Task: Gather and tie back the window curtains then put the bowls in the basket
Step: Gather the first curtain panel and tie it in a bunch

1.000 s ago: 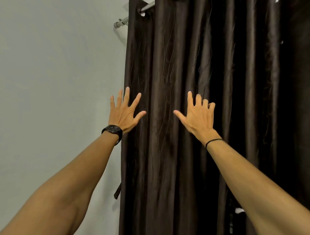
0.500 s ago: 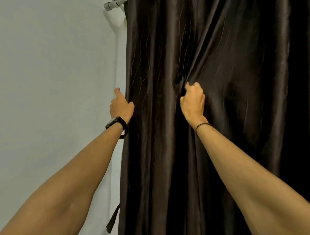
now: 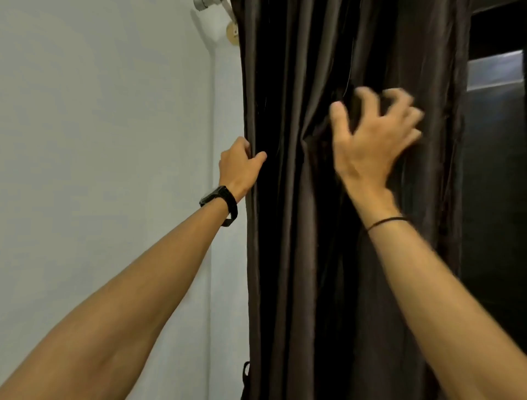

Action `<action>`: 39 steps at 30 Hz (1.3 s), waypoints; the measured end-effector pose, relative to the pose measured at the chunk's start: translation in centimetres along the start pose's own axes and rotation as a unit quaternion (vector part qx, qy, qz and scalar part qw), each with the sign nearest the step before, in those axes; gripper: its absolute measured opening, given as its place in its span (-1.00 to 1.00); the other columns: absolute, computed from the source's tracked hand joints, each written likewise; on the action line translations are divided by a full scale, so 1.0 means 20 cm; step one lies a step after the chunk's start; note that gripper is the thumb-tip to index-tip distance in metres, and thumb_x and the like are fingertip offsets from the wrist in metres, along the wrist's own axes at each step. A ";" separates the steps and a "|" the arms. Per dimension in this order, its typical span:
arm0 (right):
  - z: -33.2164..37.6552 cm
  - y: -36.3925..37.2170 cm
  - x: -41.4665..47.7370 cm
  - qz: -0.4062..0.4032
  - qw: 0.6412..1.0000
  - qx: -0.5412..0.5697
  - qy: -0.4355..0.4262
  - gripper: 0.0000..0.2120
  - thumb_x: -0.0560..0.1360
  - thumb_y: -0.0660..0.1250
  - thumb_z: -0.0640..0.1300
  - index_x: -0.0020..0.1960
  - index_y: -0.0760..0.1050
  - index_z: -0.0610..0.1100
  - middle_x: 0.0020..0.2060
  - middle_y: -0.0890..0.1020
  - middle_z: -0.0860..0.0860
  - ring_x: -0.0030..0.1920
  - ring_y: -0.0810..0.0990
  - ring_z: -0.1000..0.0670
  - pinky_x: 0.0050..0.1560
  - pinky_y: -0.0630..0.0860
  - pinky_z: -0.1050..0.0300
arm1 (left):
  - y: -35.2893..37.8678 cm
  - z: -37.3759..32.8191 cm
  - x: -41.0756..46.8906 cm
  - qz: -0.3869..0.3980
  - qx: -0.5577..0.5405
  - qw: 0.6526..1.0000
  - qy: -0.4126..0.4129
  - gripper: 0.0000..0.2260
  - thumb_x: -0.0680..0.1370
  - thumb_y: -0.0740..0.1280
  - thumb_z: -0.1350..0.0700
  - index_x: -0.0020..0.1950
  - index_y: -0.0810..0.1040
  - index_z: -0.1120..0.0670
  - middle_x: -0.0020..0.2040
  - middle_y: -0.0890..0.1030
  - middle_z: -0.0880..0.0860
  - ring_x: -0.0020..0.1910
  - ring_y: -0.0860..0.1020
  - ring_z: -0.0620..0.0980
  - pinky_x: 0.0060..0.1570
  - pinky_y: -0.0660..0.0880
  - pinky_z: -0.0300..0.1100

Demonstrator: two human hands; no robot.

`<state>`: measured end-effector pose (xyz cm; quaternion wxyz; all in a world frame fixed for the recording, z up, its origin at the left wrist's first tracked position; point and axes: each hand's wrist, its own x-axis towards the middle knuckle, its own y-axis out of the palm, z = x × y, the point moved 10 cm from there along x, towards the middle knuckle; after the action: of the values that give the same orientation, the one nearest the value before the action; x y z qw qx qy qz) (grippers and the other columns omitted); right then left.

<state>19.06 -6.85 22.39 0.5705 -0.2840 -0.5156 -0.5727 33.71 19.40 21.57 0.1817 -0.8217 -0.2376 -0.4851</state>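
Wall (image 3: 99, 142): pale and plain. It fills the left part of the view up to the curtain's left edge, with bare stretches above and below the left forearm.
Rod end (image 3: 205, 3): grey metal at the top edge of the view, jutting left just past the curtain's top left corner.
White pipe (image 3: 211, 114): thin, running straight down the wall. It lies near the curtain's left edge with a narrow strip of wall between the two.
Wooden disc (image 3: 232, 33): small and round, on the wall just below the rod end, touching the curtain's edge.
Watch (image 3: 221, 201): black, on the left wrist, in front of that narrow strip of wall.
Left hand (image 3: 241, 162): at the curtain's left edge, about mid-height. The fingers are wrapped behind the edge out of sight and the thumb is in front, holding the edge fabric in a narrow grip.
Strap (image 3: 245, 371): dark, at the curtain's left edge near the bottom of the view. Its fixing is hidden.
Curtain (image 3: 299, 257): dark brown, hanging in upright folds from top to bottom of the view, between wall and window.
Right hand (image 3: 370, 137): in front of the folds right of the middle, higher than the left hand and well apart from it. The fingers are spread wide and half-curled, with the thumb apart. It is blurred, so whether any fold is caught cannot be told.
Wrist band (image 3: 386, 221): thin and black, on the right wrist.
Window (image 3: 496, 200): a dark, uncovered strip from the curtain's right edge to the right edge of the view.
Pale pane (image 3: 494, 68): a grey lit band across the window's upper part, near the top right corner.
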 end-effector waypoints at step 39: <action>0.56 0.80 0.36 0.377 0.913 0.133 -0.073 -0.53 0.64 0.12 -0.27 0.54 0.37 -0.12 0.43 0.43 -0.24 0.34 0.47 -0.32 0.23 0.50 0.01 | 0.05 -0.09 0.44 0.116 -0.159 0.980 0.003 -0.24 0.52 0.10 0.28 0.68 0.07 -0.16 0.59 0.38 0.05 0.32 0.55 -0.01 0.20 0.59 -0.21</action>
<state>29.98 3.82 36.64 0.7373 -0.4201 -0.4820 -0.2182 36.58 19.56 30.09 0.1042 -0.8608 -0.0594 -0.4945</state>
